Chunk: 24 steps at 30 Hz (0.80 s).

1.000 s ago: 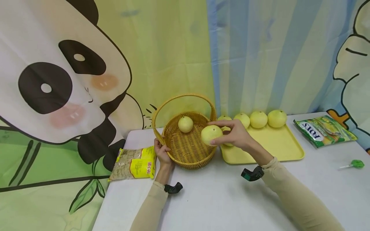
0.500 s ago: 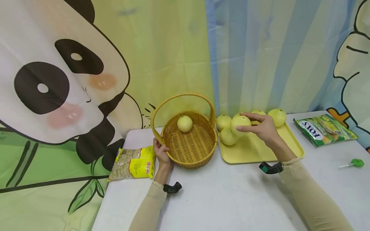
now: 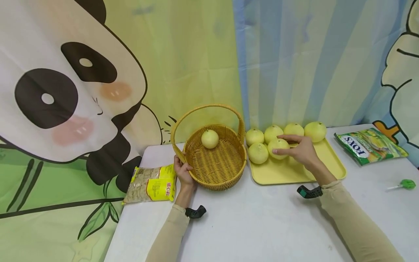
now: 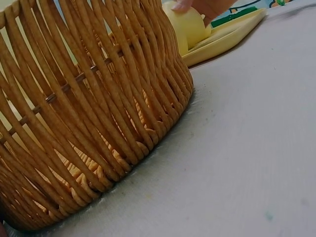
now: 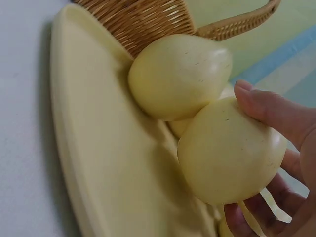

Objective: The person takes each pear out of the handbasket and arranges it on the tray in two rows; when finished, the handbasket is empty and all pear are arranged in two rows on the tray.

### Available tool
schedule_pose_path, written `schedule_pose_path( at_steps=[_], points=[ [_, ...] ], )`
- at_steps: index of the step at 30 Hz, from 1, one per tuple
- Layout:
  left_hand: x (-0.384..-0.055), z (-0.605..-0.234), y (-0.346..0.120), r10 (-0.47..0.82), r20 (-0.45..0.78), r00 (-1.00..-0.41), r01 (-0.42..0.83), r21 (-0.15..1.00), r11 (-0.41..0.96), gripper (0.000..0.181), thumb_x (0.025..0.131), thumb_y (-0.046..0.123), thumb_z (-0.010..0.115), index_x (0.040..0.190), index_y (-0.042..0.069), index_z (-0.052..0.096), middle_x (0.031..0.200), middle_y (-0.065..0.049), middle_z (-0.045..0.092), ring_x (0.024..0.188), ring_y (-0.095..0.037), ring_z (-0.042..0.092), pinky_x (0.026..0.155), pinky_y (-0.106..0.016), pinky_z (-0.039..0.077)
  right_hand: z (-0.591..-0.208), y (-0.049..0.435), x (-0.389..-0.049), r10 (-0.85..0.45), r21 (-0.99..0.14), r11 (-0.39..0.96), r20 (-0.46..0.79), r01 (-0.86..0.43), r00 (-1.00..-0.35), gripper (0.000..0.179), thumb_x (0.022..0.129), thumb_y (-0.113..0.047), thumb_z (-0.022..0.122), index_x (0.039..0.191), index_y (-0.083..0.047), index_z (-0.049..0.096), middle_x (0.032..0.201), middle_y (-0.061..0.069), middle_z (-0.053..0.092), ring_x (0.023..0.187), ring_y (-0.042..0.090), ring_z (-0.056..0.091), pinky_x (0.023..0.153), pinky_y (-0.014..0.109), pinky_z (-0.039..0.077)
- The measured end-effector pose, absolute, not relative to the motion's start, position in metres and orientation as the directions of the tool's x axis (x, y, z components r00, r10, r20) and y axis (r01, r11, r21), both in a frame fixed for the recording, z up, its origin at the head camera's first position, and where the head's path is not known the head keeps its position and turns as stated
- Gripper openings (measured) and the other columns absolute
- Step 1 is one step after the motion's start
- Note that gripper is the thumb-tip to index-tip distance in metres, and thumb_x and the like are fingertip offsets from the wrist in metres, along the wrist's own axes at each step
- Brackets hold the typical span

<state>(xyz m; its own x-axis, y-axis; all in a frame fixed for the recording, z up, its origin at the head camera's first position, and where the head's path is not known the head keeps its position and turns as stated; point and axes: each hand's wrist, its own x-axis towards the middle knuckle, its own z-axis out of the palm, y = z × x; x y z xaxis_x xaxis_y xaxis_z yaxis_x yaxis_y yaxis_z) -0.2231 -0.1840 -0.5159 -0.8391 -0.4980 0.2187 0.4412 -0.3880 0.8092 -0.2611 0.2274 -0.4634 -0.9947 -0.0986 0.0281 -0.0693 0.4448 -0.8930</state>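
Note:
My left hand (image 3: 184,172) grips the left side of a wicker basket (image 3: 218,182), at the foot of its arched handle. A single pale yellow pear (image 3: 210,139) lies inside, towards the back. My right hand (image 3: 302,150) holds another pale yellow pear (image 5: 232,150) between thumb and fingers over the yellow tray (image 3: 288,176). Beside it sits a front-row pear (image 3: 258,153), which it appears to touch in the right wrist view. Whether the held pear rests on the tray I cannot tell. Several more pears (image 3: 293,130) line the tray's back edge.
Left of the basket lies a yellow and clear food packet (image 3: 152,183). A green FOX'S bag (image 3: 370,145) lies right of the tray, with a green lollipop (image 3: 407,183) in front of it. Printed curtains (image 3: 209,54) hang behind the white table (image 3: 242,225).
My right hand has carried the pear from above the basket rightward and down to the tray, next to the front-row pear. The left hand stays on the basket.

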Motion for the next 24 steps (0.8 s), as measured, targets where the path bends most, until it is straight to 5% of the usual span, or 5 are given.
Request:
schedule_pose_path(
  at_steps=[8, 17, 24],
  points=[
    [-0.223, -0.515, -0.183, -0.495, 0.230, -0.838, 0.438, 0.826, -0.356, 0.049, 0.071, -0.014, 0.034, 0.120, -0.011, 0.042, 0.117, -0.018, 0.050, 0.108, -0.033, 0.050, 0.087, -0.035, 0.045, -0.474, 0.230, -0.263, -0.133, -0.866, 0.489, 0.045, -0.105, -0.990, 0.073, 0.083, -0.047, 0.089, 0.144, -0.014, 0.066, 0.152, 0.014, 0.058, 0.132, 0.040, 0.053, 0.084, 0.032, 0.049],
    [-0.223, -0.515, -0.184, -0.504, 0.233, -0.832, 0.443, 0.826, -0.349, 0.048, 0.071, -0.014, 0.033, 0.119, -0.012, 0.042, 0.119, -0.018, 0.051, 0.111, -0.033, 0.051, 0.090, -0.036, 0.047, -0.459, 0.230, -0.263, -0.241, -0.787, 0.585, 0.065, -0.198, -0.968, 0.076, 0.087, -0.046, 0.086, 0.148, -0.008, 0.060, 0.155, 0.024, 0.052, 0.137, 0.050, 0.052, 0.106, 0.065, 0.045],
    [-0.222, -0.515, -0.183, -0.504, 0.219, -0.835, 0.431, 0.831, -0.353, 0.048, 0.071, -0.014, 0.034, 0.118, -0.010, 0.044, 0.116, -0.016, 0.052, 0.106, -0.030, 0.053, 0.087, -0.035, 0.048, -0.425, 0.208, -0.256, -0.259, -0.739, 0.598, 0.188, -0.310, -0.947, 0.063, 0.094, -0.040, 0.080, 0.144, -0.005, 0.063, 0.152, 0.025, 0.056, 0.138, 0.048, 0.052, 0.109, 0.066, 0.044]
  ],
)
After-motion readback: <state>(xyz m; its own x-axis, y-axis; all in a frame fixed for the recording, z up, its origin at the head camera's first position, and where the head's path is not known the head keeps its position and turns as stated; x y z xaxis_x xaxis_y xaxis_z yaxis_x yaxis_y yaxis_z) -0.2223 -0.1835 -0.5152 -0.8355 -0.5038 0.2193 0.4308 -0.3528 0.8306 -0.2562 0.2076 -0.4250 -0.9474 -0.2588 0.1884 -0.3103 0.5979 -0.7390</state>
